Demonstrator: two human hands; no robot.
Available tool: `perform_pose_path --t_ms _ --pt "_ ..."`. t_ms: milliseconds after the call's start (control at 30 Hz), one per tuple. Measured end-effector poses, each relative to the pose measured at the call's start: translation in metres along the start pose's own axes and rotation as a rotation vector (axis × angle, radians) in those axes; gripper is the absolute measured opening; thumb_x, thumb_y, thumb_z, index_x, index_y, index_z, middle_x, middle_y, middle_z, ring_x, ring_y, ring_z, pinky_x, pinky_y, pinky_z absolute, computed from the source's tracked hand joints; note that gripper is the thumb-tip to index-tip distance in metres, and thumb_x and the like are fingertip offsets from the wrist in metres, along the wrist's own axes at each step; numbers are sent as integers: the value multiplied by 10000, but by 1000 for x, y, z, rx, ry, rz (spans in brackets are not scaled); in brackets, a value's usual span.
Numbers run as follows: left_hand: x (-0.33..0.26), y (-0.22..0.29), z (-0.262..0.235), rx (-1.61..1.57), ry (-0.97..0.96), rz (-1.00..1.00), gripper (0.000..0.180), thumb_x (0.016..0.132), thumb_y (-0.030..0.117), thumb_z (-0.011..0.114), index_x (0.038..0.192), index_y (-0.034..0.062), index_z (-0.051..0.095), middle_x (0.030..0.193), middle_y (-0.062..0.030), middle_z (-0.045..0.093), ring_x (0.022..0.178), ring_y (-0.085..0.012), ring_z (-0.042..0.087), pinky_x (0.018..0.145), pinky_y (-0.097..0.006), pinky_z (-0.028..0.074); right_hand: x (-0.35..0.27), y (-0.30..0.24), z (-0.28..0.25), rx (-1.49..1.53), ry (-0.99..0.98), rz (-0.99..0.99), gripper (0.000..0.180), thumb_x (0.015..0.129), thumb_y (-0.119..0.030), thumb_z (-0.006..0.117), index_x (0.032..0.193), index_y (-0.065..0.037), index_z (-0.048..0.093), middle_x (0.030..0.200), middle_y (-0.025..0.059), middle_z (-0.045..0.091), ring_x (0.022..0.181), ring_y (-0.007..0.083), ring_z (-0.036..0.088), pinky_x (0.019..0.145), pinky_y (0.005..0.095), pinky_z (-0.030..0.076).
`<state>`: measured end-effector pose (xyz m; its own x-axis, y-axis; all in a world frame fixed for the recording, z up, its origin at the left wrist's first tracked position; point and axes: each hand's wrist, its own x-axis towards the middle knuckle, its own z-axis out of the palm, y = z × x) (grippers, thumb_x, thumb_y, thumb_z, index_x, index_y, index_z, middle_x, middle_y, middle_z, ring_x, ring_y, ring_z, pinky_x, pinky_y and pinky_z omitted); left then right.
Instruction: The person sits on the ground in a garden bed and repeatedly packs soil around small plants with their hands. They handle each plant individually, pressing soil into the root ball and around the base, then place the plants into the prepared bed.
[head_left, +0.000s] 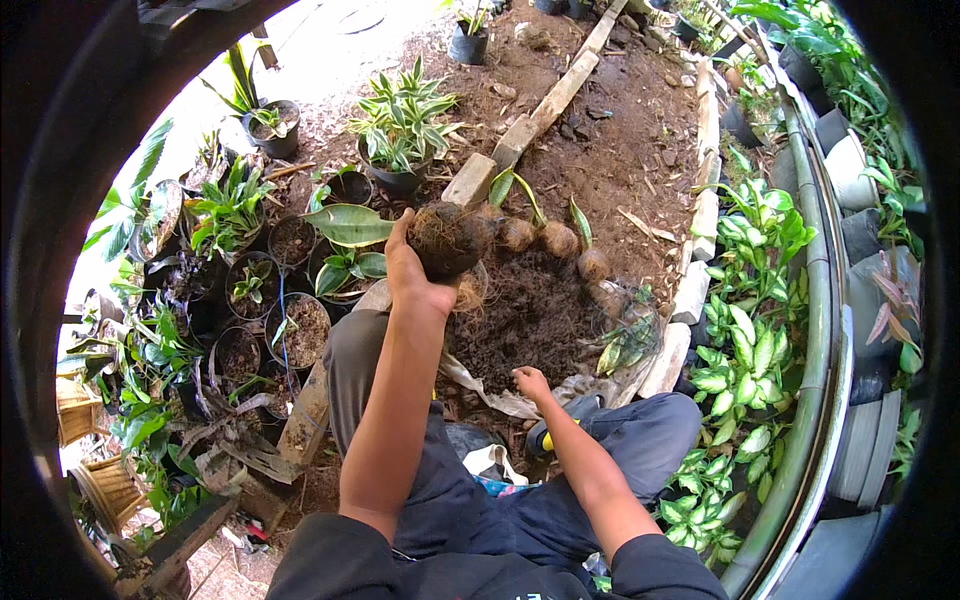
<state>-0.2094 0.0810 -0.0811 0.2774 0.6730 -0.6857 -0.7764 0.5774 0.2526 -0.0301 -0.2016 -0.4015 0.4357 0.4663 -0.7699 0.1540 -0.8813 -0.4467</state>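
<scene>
My left hand (412,275) is raised and wrapped round a fibre-covered root ball (450,242), dark brown with loose strands. A broad green leaf (350,226) with pale edges points left from beside that hand; I cannot tell whether it grows from the ball. Low at the near edge of a dark soil heap (530,310) is my right hand (531,384), its fingers curled in. What they hold, if anything, is hidden. Beyond the heap sit several smaller fibre-wrapped balls (558,239), some with upright snake plant leaves (581,222).
Pale sacking (480,392) lies under the soil, by my crossed legs. Crowded potted plants (240,280) stand on the left, with a variegated plant (400,125) farther off. Wooden edging (560,95) borders the bed. Leafy plants (745,360) and a long pole (815,330) line the right.
</scene>
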Motion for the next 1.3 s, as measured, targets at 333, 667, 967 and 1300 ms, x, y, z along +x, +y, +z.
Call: perform_pose_path --t_ms 333,667,967,1300 --pt "19 24 2 19 -38 100 333 895 398 631 1138 173 664 1136 -71 694 1053 -292 657 946 -511 496 21 -58 59 -238 215 -369 332 881 -290 681 1104 -44 694 1334 212 534 1264 395 496 1048 462 422" --pt "20 33 5 -44 -44 53 250 943 333 615 1104 150 673 1057 -14 705 977 -211 678 891 -411 530 50 -128 76 -717 97 -492 463 818 -328 714 1174 -33 685 1537 176 337 1373 396 322 1087 516 326" --pt "26 21 8 -49 -79 62 255 951 321 608 1102 130 681 1039 -18 715 938 -207 689 874 -394 536 64 -115 87 -11 356 -432 309 872 -216 704 1068 22 708 1048 128 721 1021 299 651 948 389 490" --pt "22 14 9 -49 -29 40 262 955 337 583 1085 131 676 1034 -25 718 931 -214 691 871 -401 535 65 -148 60 1063 207 -118 282 940 -165 664 1146 28 683 1130 108 703 1073 185 654 964 329 501"
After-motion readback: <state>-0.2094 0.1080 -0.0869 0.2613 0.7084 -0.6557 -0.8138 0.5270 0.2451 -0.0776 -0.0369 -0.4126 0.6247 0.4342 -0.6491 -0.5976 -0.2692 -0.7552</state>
